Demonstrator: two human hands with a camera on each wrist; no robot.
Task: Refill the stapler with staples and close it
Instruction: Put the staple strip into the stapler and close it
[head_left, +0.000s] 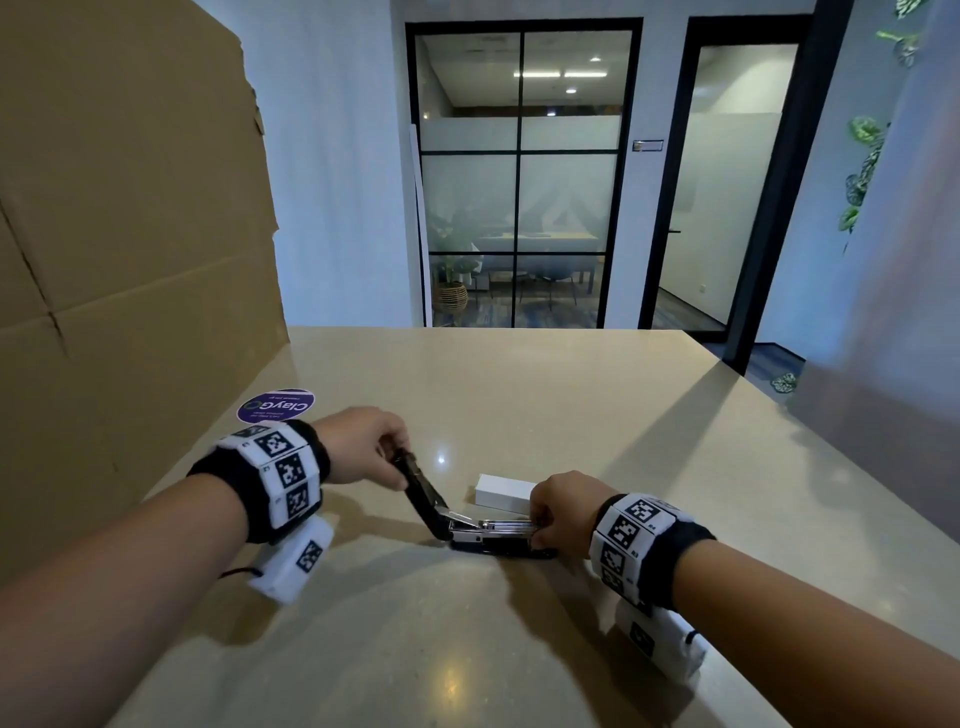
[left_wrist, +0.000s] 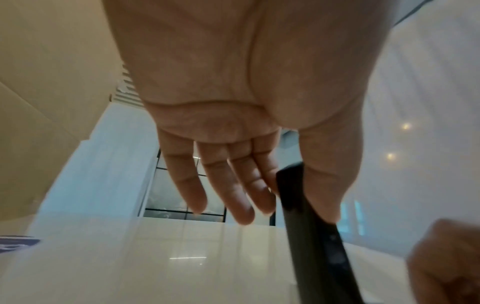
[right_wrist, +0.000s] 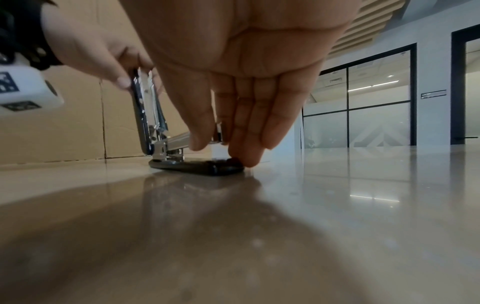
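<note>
A black stapler (head_left: 498, 543) lies open on the beige table (head_left: 519, 405). Its black top cover (head_left: 423, 488) is swung up and back to the left, baring the silver staple channel (head_left: 493, 526). My left hand (head_left: 387, 454) pinches the raised cover's tip between thumb and forefinger; in the left wrist view the cover (left_wrist: 311, 226) runs past the thumb, with the other fingers (left_wrist: 233, 195) straight. My right hand (head_left: 540, 525) pinches the front end of the channel. In the right wrist view its fingertips (right_wrist: 241, 156) reach down to the black base (right_wrist: 197, 164). A white staple box (head_left: 506, 491) lies just behind the stapler.
A tall cardboard sheet (head_left: 130, 208) stands along the table's left side. A round purple sticker (head_left: 276, 406) lies near its foot. The table's far edge faces a glass-walled office (head_left: 519, 182).
</note>
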